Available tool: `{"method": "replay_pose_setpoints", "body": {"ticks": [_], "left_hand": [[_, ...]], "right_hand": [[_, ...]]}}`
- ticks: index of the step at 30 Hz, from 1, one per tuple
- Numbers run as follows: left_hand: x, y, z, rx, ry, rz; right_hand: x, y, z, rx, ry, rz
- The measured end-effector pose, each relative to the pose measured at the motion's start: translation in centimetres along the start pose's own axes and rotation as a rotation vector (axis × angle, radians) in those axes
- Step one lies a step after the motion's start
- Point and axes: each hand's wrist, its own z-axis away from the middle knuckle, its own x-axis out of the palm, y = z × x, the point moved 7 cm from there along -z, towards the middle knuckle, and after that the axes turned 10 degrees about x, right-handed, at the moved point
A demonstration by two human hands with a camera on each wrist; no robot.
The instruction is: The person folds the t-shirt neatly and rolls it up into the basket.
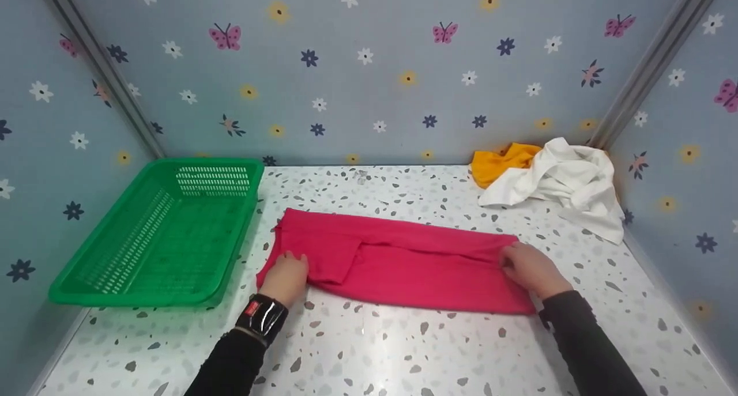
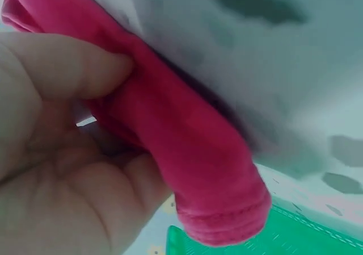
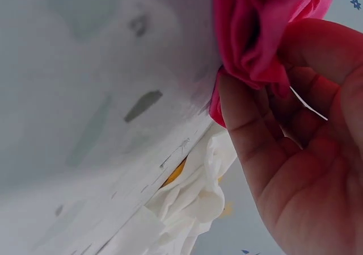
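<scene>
A pink shirt (image 1: 415, 269), folded into a long strip, lies flat across the speckled table. At its left end, my left hand (image 1: 287, 278) pinches the near edge beside a squarish folded flap. Close up in the left wrist view, thumb and fingers of the left hand (image 2: 74, 130) hold the cloth near a stitched hem. My right hand (image 1: 533, 267) grips the shirt's right end. Layered folds of the shirt (image 3: 255, 33) sit between thumb and fingers of the right hand (image 3: 300, 141) in the right wrist view.
To the left stands a green plastic basket (image 1: 230, 269) with slotted walls. White cloth (image 1: 576, 180) and orange cloth (image 1: 499, 162) lie crumpled at the back right. Patterned panels (image 1: 380, 67) enclose the table (image 1: 369, 350) at the back and both sides.
</scene>
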Motion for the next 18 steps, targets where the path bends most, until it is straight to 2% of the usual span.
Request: {"method": "replay_pose_setpoints", "body": {"ticks": [10, 18], "left_hand": [[-0.4, -1.6, -3.7, 0.042, 0.008, -0.001], [-0.6, -2.2, -5.6, 0.056, -0.004, -0.001]], "right_hand": [[0.1, 0.5, -1.3, 0.052, -0.042, -0.007], [0.2, 0.2, -0.9, 0.077, -0.044, 0.006]]}}
